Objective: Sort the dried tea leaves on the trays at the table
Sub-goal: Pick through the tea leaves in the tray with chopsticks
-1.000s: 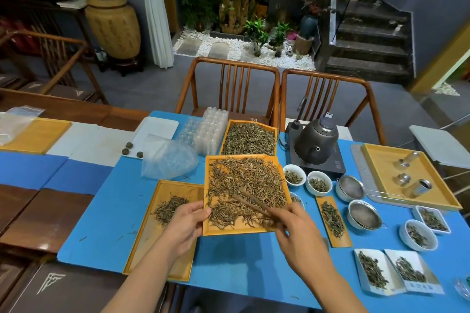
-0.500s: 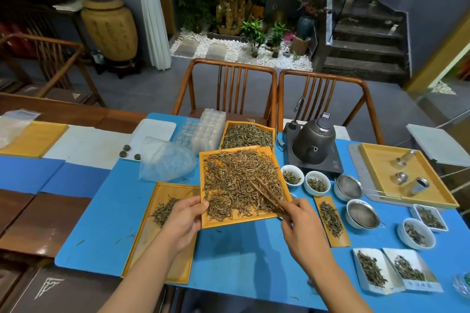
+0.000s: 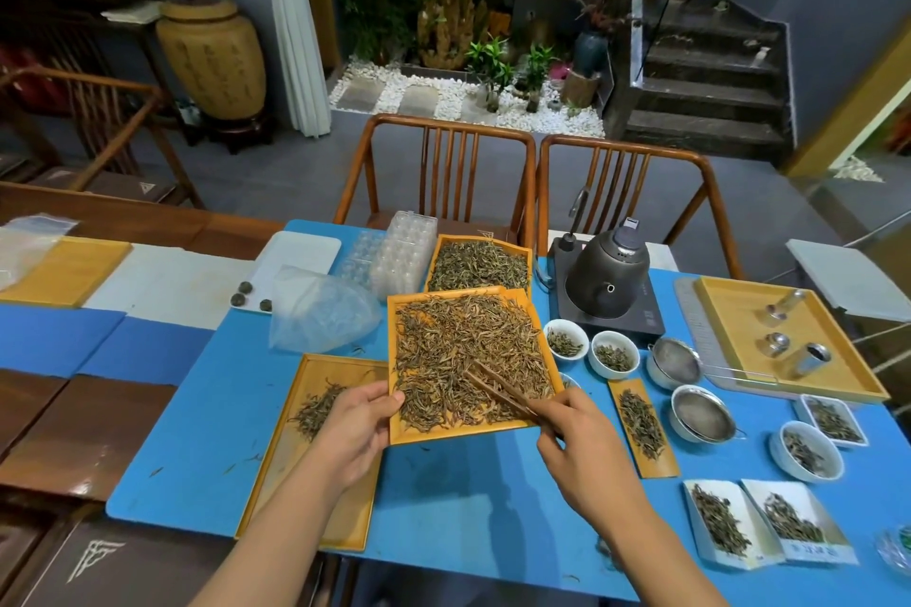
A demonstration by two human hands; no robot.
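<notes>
Since a second ago our right hand (image 3: 584,451) has slid its pinched wooden tongs (image 3: 498,393) toward frame centre, over the dried tea leaves (image 3: 463,350), while our left hand (image 3: 357,429) grips the lower-left edge of that orange tray (image 3: 402,431), held at centre frame.
</notes>
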